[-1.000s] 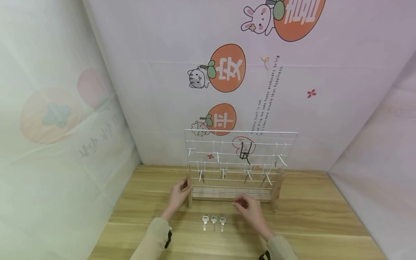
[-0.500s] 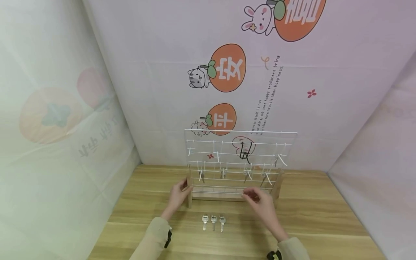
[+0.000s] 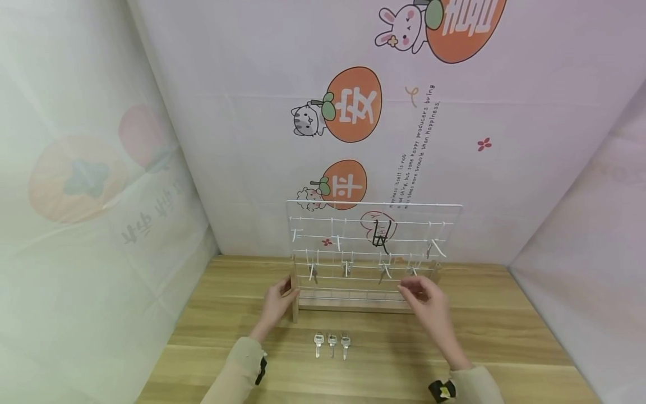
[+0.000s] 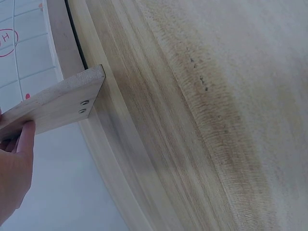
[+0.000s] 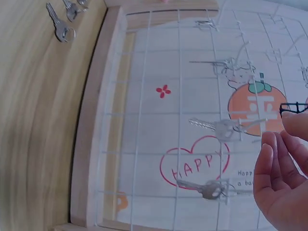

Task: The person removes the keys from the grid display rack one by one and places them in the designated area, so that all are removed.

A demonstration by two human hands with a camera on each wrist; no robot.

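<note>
A white wire grid rack [image 3: 323, 202] with a wooden base stands on the table. My left hand [image 3: 276, 303] grips its left wooden upright [image 4: 67, 98], thumb on one face and fingers behind. My right hand [image 3: 428, 303] is raised before the lower right of the grid, fingers loosely bent, with no object visible in it. Keys hang from the white hooks; one key [image 5: 226, 129] and another key [image 5: 209, 189] show beside the right fingers. The lower right hook [image 3: 414, 271] is partly hidden by that hand. Three loose keys [image 3: 332, 343] lie in a row before the rack.
A black hook [image 3: 380, 241] hangs on the upper grid, and another key [image 3: 429, 250] hangs at the upper right. Two white hooks at the upper left bear no visible key. Printed cloth walls [image 3: 252, 168] enclose the wooden table [image 3: 222, 320] at the back and sides.
My right hand has moved right and slightly up along the rack, from before the base's middle to the lower right hook. The left hand, rack and loose keys stay put.
</note>
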